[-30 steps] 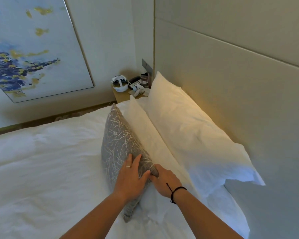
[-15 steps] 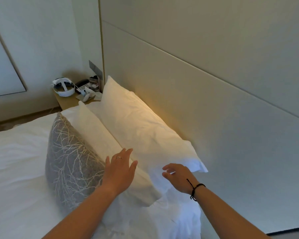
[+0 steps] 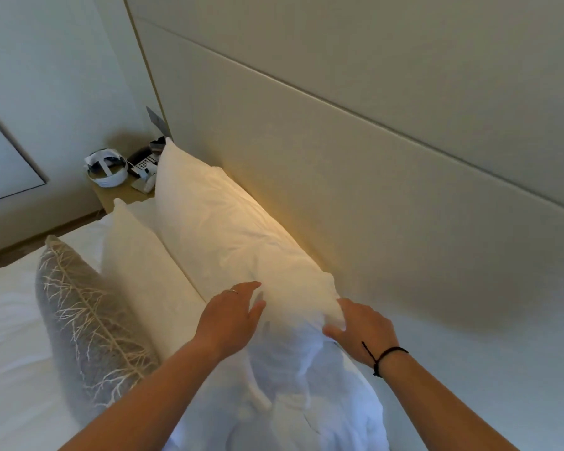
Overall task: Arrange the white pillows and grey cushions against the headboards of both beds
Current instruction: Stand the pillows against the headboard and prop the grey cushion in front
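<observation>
A large white pillow (image 3: 228,236) leans against the beige padded headboard (image 3: 355,177). My left hand (image 3: 232,315) lies flat on its near left side, fingers spread. My right hand (image 3: 360,330) clasps the pillow's near right corner, thumb under and fingers over it. A second white pillow (image 3: 144,271) stands in front of the first. A grey cushion (image 3: 85,323) with a pale branch pattern stands upright in front of that, touching neither hand.
The white bed cover (image 3: 10,353) spreads to the left. A wooden bedside table (image 3: 118,193) at the far end carries a white headset (image 3: 106,169), a phone and small items. Crumpled white linen (image 3: 300,402) lies between my forearms.
Both hands left the grey cushion and moved right to the back pillow. The right hand has taken hold of its near corner; the left now rests on its side.
</observation>
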Tool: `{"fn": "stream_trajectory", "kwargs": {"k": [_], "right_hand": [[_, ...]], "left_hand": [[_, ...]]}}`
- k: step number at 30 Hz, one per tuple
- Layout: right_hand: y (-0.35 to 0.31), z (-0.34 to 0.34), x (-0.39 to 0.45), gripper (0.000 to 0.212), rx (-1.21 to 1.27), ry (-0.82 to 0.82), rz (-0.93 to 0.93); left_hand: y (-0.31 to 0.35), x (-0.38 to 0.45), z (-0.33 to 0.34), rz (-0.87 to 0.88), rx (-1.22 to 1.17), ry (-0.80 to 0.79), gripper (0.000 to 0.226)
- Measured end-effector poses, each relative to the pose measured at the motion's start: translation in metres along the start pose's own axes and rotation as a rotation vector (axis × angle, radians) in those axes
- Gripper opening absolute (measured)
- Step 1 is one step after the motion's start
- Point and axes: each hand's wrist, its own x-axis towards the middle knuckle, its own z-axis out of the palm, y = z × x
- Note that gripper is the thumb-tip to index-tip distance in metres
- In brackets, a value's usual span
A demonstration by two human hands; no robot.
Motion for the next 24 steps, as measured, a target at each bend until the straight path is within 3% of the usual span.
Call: {"fn": "stream_trajectory", "kwargs": {"k": [3, 5, 10, 15, 18, 24], "right_hand": [[0.008, -0.004, 0.006, 0.022, -0.076, 0.051, -0.098], [0.013, -0.008, 0.006, 0.016, -0.063, 0.061, -0.158], [0.022, -0.016, -0.002, 0.021, -0.058, 0.033, -0.226], [0.026, -0.028, -0.013, 0.04, -0.01, -0.036, -0.239], [0.029, -0.033, -0.022, 0.04, 0.059, -0.01, -0.188], [0.023, -0.03, -0.031, 0.037, -0.037, -0.068, -0.105]], "left_hand": [[0.022, 0.025, 0.006, 0.033, 0.087, -0.004, 0.052], [0.032, 0.039, 0.008, 0.069, 0.146, -0.011, 0.051], [0.043, 0.054, 0.01, 0.095, 0.22, -0.042, 0.05], [0.037, 0.052, 0.013, 0.108, 0.232, -0.062, 0.042], [0.031, 0.05, 0.015, 0.098, 0.204, -0.058, 0.045], [0.019, 0.053, 0.011, 0.136, 0.171, -0.038, 0.039]]}}
